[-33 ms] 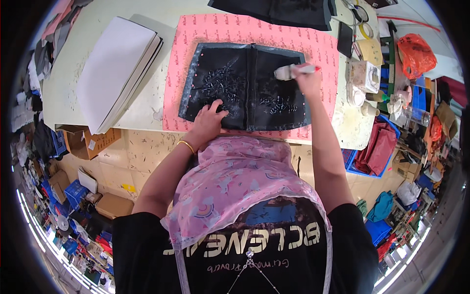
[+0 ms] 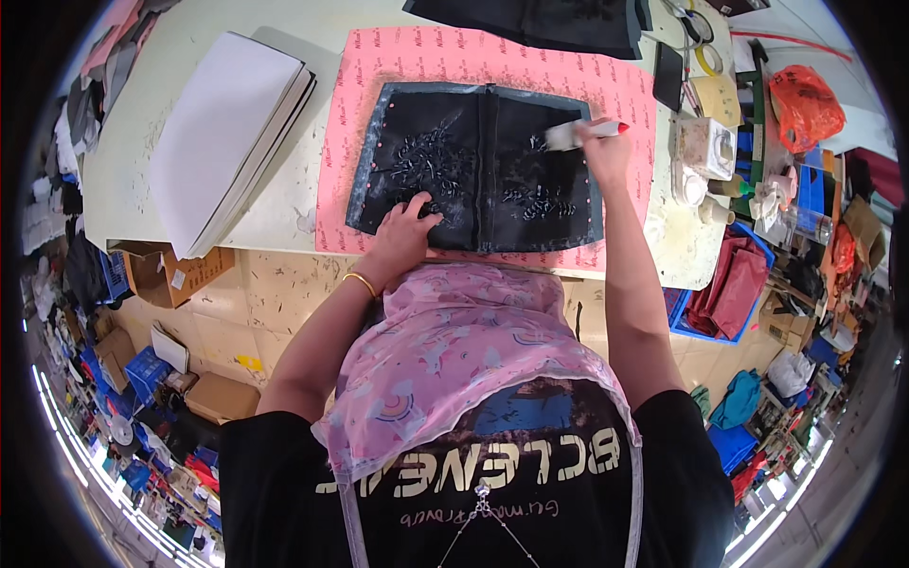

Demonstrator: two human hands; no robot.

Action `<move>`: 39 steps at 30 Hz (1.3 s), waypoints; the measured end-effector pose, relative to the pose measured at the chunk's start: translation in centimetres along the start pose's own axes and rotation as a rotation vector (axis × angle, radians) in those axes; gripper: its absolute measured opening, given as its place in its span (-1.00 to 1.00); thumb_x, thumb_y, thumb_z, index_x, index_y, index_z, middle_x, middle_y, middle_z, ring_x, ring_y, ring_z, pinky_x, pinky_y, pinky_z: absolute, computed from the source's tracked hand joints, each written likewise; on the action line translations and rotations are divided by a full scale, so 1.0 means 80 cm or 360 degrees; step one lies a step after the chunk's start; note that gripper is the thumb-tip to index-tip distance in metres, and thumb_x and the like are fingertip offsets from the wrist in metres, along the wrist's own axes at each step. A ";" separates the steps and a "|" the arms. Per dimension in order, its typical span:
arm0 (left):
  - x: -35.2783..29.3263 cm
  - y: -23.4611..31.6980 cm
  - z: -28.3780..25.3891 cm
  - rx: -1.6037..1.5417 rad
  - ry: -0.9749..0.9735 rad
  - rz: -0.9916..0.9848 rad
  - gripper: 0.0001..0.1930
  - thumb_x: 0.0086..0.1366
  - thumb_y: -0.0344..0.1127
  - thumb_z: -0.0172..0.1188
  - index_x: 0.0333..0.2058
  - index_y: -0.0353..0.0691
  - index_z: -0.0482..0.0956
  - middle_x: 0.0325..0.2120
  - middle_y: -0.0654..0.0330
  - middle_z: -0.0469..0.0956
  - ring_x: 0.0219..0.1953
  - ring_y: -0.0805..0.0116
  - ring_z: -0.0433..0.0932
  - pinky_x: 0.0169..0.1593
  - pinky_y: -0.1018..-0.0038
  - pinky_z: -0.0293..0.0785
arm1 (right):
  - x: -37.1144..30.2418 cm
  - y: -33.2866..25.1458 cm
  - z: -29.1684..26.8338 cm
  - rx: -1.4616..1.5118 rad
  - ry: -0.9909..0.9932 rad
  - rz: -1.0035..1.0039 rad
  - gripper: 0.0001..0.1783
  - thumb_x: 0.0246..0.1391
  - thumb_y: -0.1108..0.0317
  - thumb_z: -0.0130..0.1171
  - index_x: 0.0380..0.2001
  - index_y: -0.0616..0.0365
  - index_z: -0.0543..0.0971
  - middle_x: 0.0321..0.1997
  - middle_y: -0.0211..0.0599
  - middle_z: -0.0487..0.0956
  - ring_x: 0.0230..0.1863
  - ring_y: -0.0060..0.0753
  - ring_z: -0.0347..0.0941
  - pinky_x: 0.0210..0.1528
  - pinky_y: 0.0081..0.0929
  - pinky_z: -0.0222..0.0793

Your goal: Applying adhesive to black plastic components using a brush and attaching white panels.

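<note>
My left hand [image 2: 405, 225] pressed flat, fingers spread, on the near edge of the black panel [image 2: 478, 168], which lay on the pink sheet [image 2: 398, 66]; my right hand [image 2: 601, 151], clamped around a white applicator [image 2: 579, 133], worked its far right side.

A dark, flat rectangular phone screen [image 2: 668, 76] lies near the desk's [image 2: 284, 204] far right edge. Just right of it sits a squarish white carton [image 2: 705, 147]. Under the desk's near left corner stands an open brown cardboard box [image 2: 169, 273] bearing a small white label [image 2: 177, 279].
</note>
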State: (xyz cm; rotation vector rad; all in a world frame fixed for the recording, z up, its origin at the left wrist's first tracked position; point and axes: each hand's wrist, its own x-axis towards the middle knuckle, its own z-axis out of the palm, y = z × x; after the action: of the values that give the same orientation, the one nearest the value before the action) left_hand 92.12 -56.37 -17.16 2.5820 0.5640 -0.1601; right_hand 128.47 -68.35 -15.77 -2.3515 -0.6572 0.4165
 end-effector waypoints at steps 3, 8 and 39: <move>-0.003 0.001 0.005 0.0012 0.0043 -0.0032 -0.61 0.06 -0.48 0.14 -0.09 -0.06 0.61 0.17 0.09 0.31 -0.10 -0.02 0.46 0.02 0.25 0.47 | -0.030 -0.017 0.011 0.0078 -0.0181 -0.0355 -0.80 -0.05 0.30 0.33 -0.36 0.17 0.64 -0.42 -0.23 0.64 -0.43 -0.27 0.53 -0.32 -0.43 0.44; -0.010 0.002 0.006 -0.0006 0.0091 -0.0048 -0.60 0.06 -0.49 0.13 -0.08 -0.05 0.61 0.18 0.11 0.30 -0.09 -0.01 0.46 0.03 0.25 0.48 | -0.088 -0.013 -0.014 0.0106 -0.0536 -0.0132 -0.81 -0.04 0.33 0.31 -0.34 0.17 0.64 -0.39 -0.22 0.65 -0.42 -0.26 0.54 -0.34 -0.43 0.44; -0.075 -0.081 -0.007 -0.0180 0.0379 -0.0388 -0.60 0.10 -0.44 0.16 -0.02 -0.18 0.47 0.10 0.03 0.34 -0.05 -0.07 0.47 -0.04 0.22 0.53 | -0.125 -0.200 0.208 0.0425 -0.0784 -0.0668 -0.84 -0.06 0.39 0.28 -0.33 0.11 0.62 -0.38 -0.22 0.63 -0.44 -0.13 0.53 -0.35 -0.36 0.46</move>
State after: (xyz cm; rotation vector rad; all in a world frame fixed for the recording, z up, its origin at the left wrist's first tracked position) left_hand 83.99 -53.15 -18.26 2.4311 0.9469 0.0982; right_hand 107.24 -54.89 -16.20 -1.8007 -1.2117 0.8407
